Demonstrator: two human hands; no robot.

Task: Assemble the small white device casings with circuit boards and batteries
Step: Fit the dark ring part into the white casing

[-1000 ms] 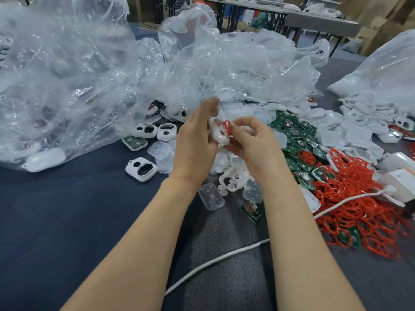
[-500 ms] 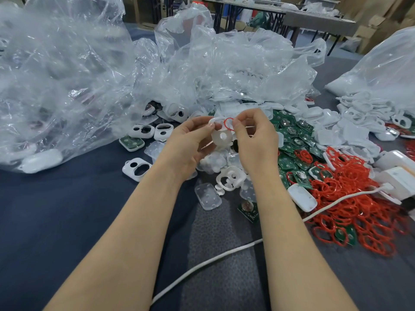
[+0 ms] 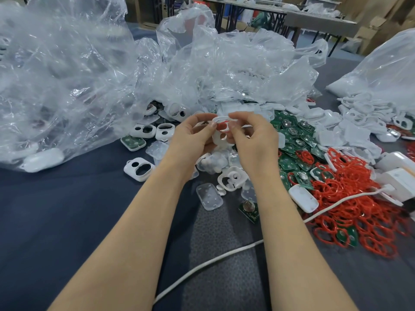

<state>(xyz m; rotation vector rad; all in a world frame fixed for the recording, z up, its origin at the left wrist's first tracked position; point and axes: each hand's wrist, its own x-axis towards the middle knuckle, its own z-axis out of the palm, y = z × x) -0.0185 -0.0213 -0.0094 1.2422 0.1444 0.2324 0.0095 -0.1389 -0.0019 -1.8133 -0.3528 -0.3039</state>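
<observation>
Tables (image 3: 318, 20): grey-topped, dark-legged, were set far behind.
Cardboard boxes (image 3: 379, 23): were stacked at far right.
Light: was spread evenly.

Crumpled clear plastic bags (image 3: 67, 75) filled far left and centre, one more bag (image 3: 386, 70) far right. White cable (image 3: 224, 254) ran over dark table cloth (image 3: 56, 209), near centre toward white box (image 3: 399, 182) at right. Grey tables (image 3: 318, 19), cardboard boxes (image 3: 368, 39) far back.

A small white plastic casing (image 3: 219, 137) with round openings is held upright, pinched between the left hand (image 3: 190, 138) and right hand (image 3: 253, 140); a thin red rubber ring (image 3: 224, 126) is seen at its upper opening.
</observation>
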